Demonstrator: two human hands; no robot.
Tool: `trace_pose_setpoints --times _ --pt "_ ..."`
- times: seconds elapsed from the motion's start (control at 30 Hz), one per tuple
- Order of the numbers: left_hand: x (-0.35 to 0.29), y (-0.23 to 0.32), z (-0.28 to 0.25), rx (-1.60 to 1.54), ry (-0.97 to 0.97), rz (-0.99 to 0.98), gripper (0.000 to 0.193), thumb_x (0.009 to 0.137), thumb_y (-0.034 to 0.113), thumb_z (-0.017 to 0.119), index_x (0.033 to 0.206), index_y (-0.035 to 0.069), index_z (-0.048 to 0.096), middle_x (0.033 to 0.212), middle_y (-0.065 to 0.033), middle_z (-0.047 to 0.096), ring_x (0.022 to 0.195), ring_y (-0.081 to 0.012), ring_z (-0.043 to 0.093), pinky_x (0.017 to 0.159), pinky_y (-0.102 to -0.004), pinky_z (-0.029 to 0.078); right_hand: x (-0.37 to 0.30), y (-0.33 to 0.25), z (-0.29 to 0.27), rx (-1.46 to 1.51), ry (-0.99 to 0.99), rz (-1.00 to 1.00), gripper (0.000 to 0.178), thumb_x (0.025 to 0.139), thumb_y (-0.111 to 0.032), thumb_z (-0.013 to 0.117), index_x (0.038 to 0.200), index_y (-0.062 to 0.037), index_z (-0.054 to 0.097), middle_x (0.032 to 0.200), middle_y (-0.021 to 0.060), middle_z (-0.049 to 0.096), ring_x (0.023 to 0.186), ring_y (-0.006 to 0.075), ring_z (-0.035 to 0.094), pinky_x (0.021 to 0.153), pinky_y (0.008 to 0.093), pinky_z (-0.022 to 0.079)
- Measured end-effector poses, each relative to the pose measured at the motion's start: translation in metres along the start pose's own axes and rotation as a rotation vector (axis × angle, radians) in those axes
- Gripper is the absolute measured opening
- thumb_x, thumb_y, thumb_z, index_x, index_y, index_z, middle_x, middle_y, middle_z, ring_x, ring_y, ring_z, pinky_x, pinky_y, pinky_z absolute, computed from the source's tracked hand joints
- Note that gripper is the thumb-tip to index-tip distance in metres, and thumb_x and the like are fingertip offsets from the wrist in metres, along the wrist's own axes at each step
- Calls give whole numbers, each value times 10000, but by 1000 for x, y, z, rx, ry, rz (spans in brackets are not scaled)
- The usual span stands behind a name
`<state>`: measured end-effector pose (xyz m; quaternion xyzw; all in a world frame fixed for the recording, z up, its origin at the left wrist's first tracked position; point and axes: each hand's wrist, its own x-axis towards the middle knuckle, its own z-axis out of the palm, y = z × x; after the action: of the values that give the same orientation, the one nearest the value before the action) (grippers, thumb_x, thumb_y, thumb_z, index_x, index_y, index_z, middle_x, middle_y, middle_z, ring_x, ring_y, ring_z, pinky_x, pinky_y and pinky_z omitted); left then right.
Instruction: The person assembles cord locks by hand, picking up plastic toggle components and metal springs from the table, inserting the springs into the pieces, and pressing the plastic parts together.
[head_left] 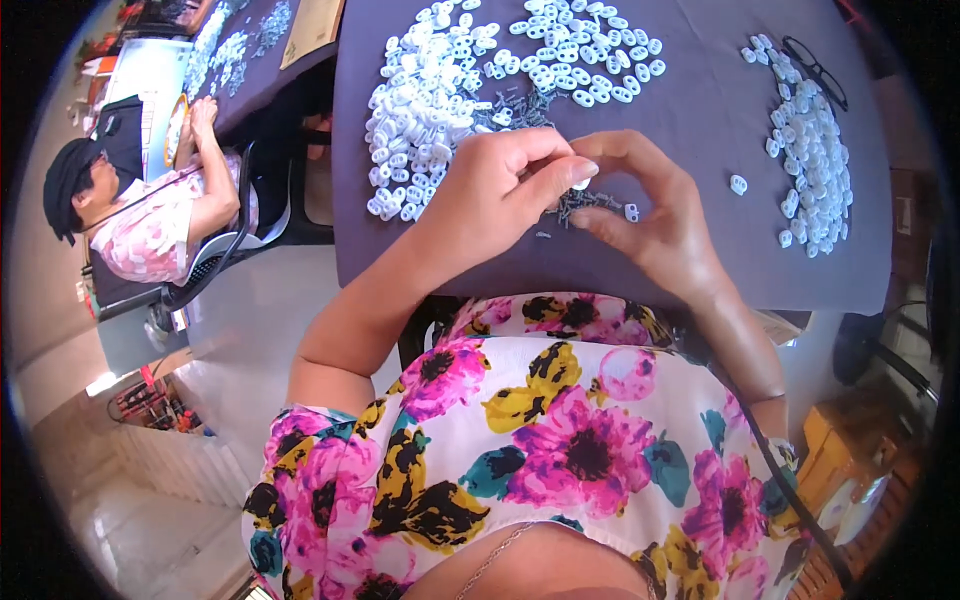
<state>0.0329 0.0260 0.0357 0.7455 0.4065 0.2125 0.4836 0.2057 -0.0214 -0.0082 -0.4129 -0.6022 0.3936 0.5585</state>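
Observation:
My left hand (515,185) is closed in a pinch, its thumb and fingers gripping a small white plastic piece (580,184) that shows only in part. Close on its right, my right hand (655,205) is curved, thumb and index finger apart. The right thumb hovers by a pile of small dark grey screws (583,208), while the index fingertip reaches behind the left thumb, where contact is hidden. Beside that thumb lies a single white two-holed piece (631,212). More dark screws (525,107) spread beyond my hands.
A big heap of white two-holed oval pieces (420,110) covers the table's left, with others (590,50) scattered at the far middle. Another white heap (812,165) lies right, near black-framed glasses (815,72). At left a person in a black cap (75,180) works at another table.

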Motion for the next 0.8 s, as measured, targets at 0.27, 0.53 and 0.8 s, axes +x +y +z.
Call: trace_pose_setpoints --times 0.27,0.53,0.8 --pt "-1 5 4 262 40 148 197 880 182 636 828 -7 657 627 14 565 556 -47 484 494 -219 379 -8 5 3 -278 55 -171 259 729 -7 718 964 -16 611 866 98 625 743 185 630 662 288 505" --pt "0 12 3 263 -58 -10 174 871 148 635 811 -15 645 617 -2 561 584 -30 465 507 -219 369 -15 13 1 -28 3 18 148 792 -57 712 879 -1 607 763 61 622 691 124 603 624 268 490" --pt "-2 1 4 377 -213 274 115 857 87 634 788 -4 622 674 -63 590 593 -119 525 542 -262 413 -18 20 -18 424 -354 302 87 862 -48 642 812 5 594 748 11 588 662 71 542 595 231 471"
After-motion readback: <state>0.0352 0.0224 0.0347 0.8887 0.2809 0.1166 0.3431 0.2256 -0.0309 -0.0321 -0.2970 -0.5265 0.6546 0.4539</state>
